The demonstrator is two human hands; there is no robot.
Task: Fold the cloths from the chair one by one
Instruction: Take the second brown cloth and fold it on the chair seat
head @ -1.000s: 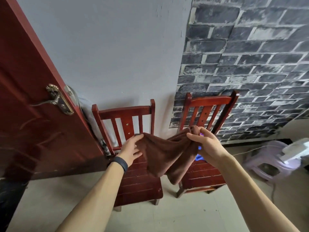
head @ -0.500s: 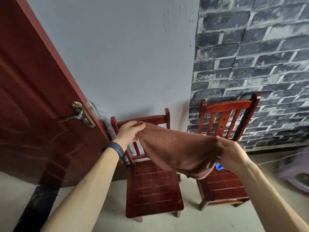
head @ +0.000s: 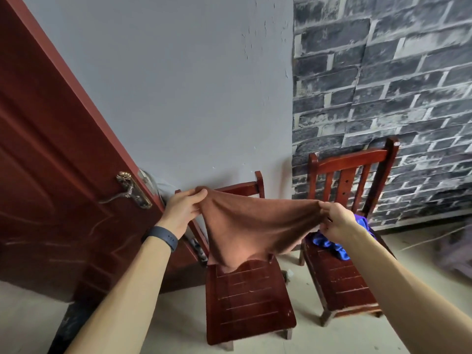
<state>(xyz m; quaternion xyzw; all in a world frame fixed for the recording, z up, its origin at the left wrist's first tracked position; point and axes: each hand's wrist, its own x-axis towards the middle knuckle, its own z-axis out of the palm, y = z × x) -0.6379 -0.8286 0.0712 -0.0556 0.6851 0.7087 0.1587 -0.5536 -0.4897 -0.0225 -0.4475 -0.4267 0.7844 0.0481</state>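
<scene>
A brown cloth (head: 245, 226) hangs stretched in the air between my two hands, sagging in the middle above the left red wooden chair (head: 250, 302). My left hand (head: 185, 209) pinches its left corner in front of that chair's backrest. My right hand (head: 337, 221) pinches its right corner in front of the right red chair (head: 344, 282). A crumpled shiny blue cloth (head: 329, 242) lies on the right chair's seat, partly hidden by my right hand and the brown cloth.
A dark red door (head: 51, 175) with a brass handle (head: 132, 190) stands open at the left, close to the left chair. A grey wall and a brick-pattern wall (head: 396, 98) are behind the chairs. Pale floor lies in front.
My hands have moved apart and spread the brown cloth out between them; earlier it was bunched. The view has tilted, so the chairs sit lower in the frame.
</scene>
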